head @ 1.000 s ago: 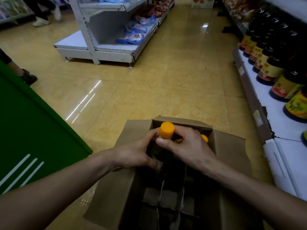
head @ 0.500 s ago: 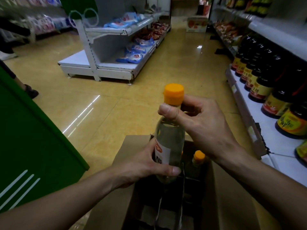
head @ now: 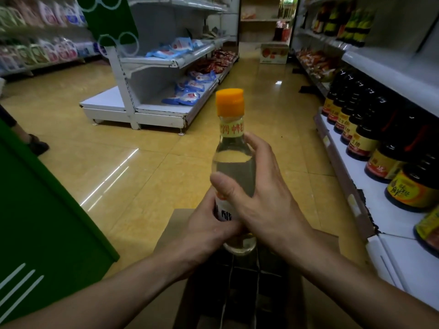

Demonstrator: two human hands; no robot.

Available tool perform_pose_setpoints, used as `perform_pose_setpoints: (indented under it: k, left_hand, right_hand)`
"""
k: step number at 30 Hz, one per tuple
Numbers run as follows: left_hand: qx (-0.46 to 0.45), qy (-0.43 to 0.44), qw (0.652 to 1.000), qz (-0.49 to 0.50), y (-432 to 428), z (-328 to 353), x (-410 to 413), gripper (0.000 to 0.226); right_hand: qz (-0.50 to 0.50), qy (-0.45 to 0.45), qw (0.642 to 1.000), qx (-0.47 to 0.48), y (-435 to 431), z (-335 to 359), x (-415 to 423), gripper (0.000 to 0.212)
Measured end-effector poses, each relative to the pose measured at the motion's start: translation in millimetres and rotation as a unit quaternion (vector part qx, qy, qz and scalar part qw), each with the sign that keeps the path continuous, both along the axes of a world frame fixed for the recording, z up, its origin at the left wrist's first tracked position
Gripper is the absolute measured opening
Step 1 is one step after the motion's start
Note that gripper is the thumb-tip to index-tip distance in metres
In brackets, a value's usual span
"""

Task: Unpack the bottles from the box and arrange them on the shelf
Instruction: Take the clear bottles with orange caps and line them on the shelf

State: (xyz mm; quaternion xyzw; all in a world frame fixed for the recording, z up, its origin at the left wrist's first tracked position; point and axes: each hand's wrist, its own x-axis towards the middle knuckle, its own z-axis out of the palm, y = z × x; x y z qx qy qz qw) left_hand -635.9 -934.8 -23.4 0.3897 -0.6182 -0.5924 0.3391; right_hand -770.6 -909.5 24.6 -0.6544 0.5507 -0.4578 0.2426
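We hold an orange-capped clear bottle [head: 234,167] upright at centre, above the open box [head: 169,236] at 6 o'clock. Our left hand [head: 206,224] grips its lower label; our right hand [head: 268,200] curls its fingers [head: 223,186] round the body. Red Chinese characters mark the yellow neck band. Dark bottles [head: 363,138] line the shelf [head: 399,224] at 3 o'clock.

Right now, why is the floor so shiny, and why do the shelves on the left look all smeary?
Head view: light bounces off the glossy floor as white streaks. Head view: the far-left shelves are smeared, probably camera motion, while the bottle gripped by the left hand and right hand looks sharp. Head view: the wide lens bends the right shelf.
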Motion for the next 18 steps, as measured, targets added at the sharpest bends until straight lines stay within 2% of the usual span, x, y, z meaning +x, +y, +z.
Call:
perform_pose_setpoints:
  k: [2, 6, 11, 18]
  left_hand:
    - [-0.013, 0.009, 0.999, 0.029, 0.6, 1.2, -4.7, 0.054]
    - [-0.041, 0.018, 0.998, 0.046, 4.2, 3.9, -11.6, 0.057]
    - [-0.062, 0.005, 0.998, 0.000, 1.8, 8.8, -4.3, 0.072]
    - [-0.020, 0.044, 0.997, -0.060, 1.9, 12.0, -3.8, 0.062]
  right_hand:
    - [-0.015, 0.014, 1.000, 0.006, 2.6, -4.2, -1.5, 0.083]
    - [-0.003, -0.049, 0.999, 0.017, 5.2, -1.6, -11.9, 0.066]
    - [0.034, -0.151, 0.988, -0.003, 3.3, 11.8, -28.5, 0.059]
    - [0.097, -0.229, 0.969, 0.000, -3.7, 16.6, -39.9, 0.049]
